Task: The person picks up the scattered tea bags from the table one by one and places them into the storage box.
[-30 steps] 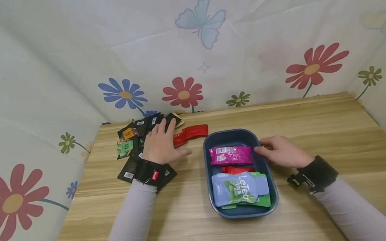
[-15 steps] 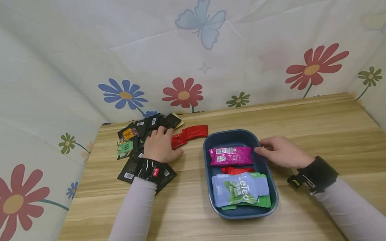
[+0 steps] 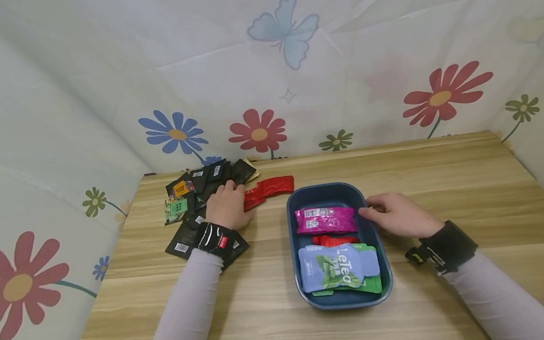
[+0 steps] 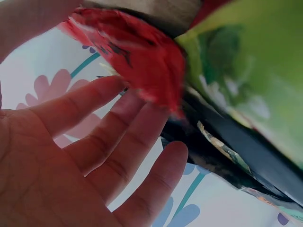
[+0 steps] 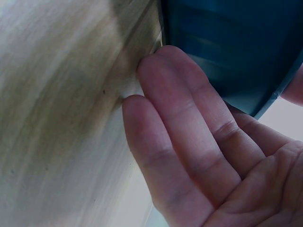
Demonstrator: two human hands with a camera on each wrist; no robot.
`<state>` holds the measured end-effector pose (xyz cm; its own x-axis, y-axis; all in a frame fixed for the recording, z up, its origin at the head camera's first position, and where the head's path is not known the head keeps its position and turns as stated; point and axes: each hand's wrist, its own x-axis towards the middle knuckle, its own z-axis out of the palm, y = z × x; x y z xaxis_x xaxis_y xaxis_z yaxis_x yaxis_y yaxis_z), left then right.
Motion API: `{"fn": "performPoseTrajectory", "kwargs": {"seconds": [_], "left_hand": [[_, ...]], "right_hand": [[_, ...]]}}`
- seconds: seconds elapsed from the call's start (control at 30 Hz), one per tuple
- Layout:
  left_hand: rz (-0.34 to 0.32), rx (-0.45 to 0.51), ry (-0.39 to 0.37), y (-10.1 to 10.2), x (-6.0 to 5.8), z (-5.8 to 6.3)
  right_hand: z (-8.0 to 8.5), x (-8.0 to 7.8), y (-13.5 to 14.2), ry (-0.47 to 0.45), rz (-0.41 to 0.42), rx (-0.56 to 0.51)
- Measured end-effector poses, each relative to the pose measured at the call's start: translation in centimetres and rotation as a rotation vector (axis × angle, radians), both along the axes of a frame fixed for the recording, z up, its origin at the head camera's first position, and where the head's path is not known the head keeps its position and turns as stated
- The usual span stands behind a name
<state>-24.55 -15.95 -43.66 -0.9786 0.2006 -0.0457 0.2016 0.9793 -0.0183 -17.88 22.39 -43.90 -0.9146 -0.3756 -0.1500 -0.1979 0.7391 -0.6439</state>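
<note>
Basically, the table [image 3: 268, 323] lies beneath my fingers. On it stands the box [image 3: 323, 196], its wall pinched by my right hand [image 3: 400, 215], thumb at the rim, other fingers close together outside. Black packets [image 3: 183, 238] surround my left hand [image 3: 227, 208]. Left of my right thumb, inside, lie a blue pouch [image 3: 314, 270] and a pink packet [image 3: 325, 223]. My left fingers, slightly spread, touch a red packet [image 4: 142, 54].

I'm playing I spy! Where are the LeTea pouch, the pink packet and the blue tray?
LeTea pouch [image 3: 332, 267], head view: its printed front.
Pink packet [image 3: 326, 221], head view: its wrapper's middle.
Blue tray [image 3: 327, 194], head view: its far inside wall.
</note>
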Motion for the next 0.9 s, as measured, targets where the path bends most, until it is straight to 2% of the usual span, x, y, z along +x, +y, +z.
{"fn": "performPoseTrajectory", "kwargs": {"seconds": [0.27, 0.5, 0.6, 0.73, 0.8, 0.9], "left_hand": [[-0.010, 0.008, 0.019, 0.0, 0.2, 0.3], [0.002, 0.025, 0.051, -0.2, 0.6, 1.8], [0.010, 0.036, 0.101, -0.3, 0.9, 2.7], [0.007, 0.073, 0.206, -0.2, 1.5, 3.8], [-0.014, 0.095, 0.266, 0.0, 1.8, 4.3], [-0.081, 0.137, 0.362, 0.7, 2.4, 5.0]], "right_hand": [[-0.1, 0.0, 0.0, -0.001, -0.001, -0.002], [0.0, 0.0, 0.0, -0.012, 0.000, -0.012], [0.0, 0.0, 0.0, -0.012, 0.000, -0.012], [0.0, 0.0, 0.0, -0.017, -0.002, -0.011], [0.0, 0.0, 0.0, -0.020, -0.001, -0.011], [0.1, 0.1, 0.0, -0.021, 0.000, -0.013]]}}
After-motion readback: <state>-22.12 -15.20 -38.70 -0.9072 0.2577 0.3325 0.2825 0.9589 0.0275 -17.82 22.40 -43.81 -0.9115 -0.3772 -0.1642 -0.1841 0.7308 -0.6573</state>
